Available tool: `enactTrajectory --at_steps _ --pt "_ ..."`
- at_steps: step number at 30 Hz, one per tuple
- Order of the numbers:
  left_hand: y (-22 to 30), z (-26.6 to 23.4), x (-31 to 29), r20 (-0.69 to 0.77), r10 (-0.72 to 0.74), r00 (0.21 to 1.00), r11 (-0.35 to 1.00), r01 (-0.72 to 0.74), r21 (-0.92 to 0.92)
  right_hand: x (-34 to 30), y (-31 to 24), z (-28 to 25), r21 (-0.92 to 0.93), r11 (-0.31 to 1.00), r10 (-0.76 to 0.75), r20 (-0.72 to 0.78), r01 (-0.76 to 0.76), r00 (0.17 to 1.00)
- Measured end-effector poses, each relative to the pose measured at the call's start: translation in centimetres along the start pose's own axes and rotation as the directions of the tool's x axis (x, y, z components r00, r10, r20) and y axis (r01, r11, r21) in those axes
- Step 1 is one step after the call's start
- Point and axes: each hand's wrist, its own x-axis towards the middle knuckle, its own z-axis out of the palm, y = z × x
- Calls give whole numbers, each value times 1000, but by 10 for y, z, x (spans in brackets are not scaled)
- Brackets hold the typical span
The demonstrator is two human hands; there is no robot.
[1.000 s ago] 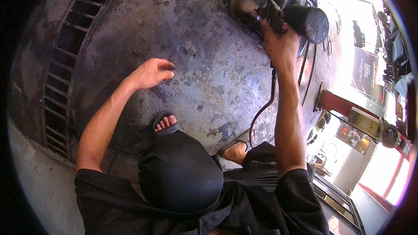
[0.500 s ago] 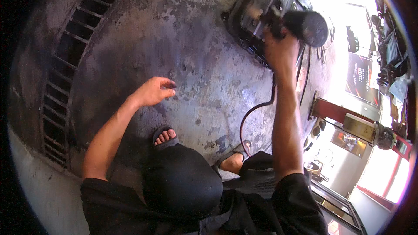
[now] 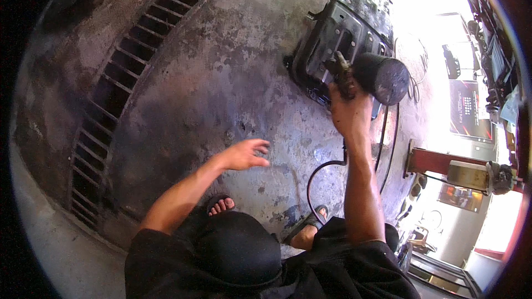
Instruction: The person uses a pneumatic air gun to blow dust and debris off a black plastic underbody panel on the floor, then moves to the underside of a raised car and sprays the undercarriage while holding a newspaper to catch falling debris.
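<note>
Concrete floor (image 3: pixel 238 77), grey, worn and mottled with dark stains, fills the middle of the head view. Along its left side runs a long, dark drain grate with pale metal crossbars (image 3: pixel 123 70), bent by the lens, and a pale grey concrete ledge (image 3: pixel 61 238) follows the lower-left edge. At upper right lies a broad, black, ribbed metal pan (image 3: pixel 313 44) with raised edges and bolt holes; a small bracket juts from its near-left side. The right hand (image 3: pixel 352 111) is in front of the pan's lower end, fingers wrapped around a dark, grimy hand tool (image 3: pixel 344 75) with a large black cylindrical cup (image 3: pixel 382 80) at its right; whether the tool touches the pan cannot be told. A dark, reddish-brown hose (image 3: pixel 313 177) curves from below the right hand to near the sandalled right foot (image 3: pixel 303 238), crossing the floor between the arms. Thin black lines (image 3: pixel 384 144) pass just right of the forearm, and farther right a dull red metal beam (image 3: pixel 435 160) carries a beige block (image 3: pixel 465 174). A wide stretch of concrete lies between grate and pan; over its nearer part hangs the left hand (image 3: pixel 241 155), loosely spread with thumb apart, gripping nothing, above the sandalled left foot (image 3: pixel 221 205).
</note>
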Motion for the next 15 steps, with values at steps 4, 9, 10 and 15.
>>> enactTrajectory --at_steps 4,9,10,15 --pt "66 42 76 178 177 968 975 -197 102 26 10 -36 2 1000 22 5 -22 1000" --pt "183 115 160 207 440 874 882 -464 82 56 20 -106 147 989 -17 -29 22 999" --pt "199 129 169 281 413 866 901 -433 9 60 22 -121 175 984 19 -9 -17 1000" --pt "219 212 176 417 106 903 984 -154 84 86 33 -203 136 975 175 22 -177 984"
